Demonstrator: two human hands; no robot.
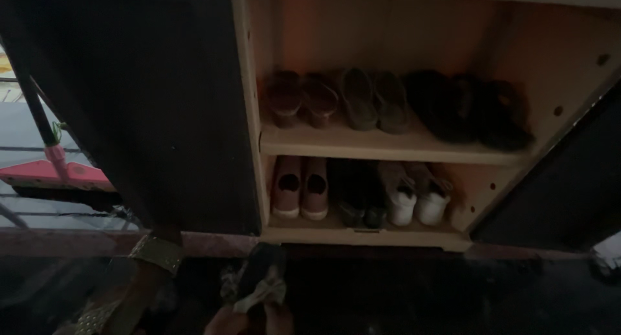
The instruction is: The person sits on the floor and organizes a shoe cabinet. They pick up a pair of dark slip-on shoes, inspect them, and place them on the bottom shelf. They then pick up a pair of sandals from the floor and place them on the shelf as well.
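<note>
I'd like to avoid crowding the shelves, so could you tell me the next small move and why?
Probably lift the sandal held by the hand toward the lower shelf's bare spot right of the white shoes; the upper shelf looks full.

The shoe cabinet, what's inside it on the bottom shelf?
On the bottom shelf stand pink slip-ons, a dark pair and white sneakers, heels outward. Their toes and the shelf's back are lost in shadow.
</note>
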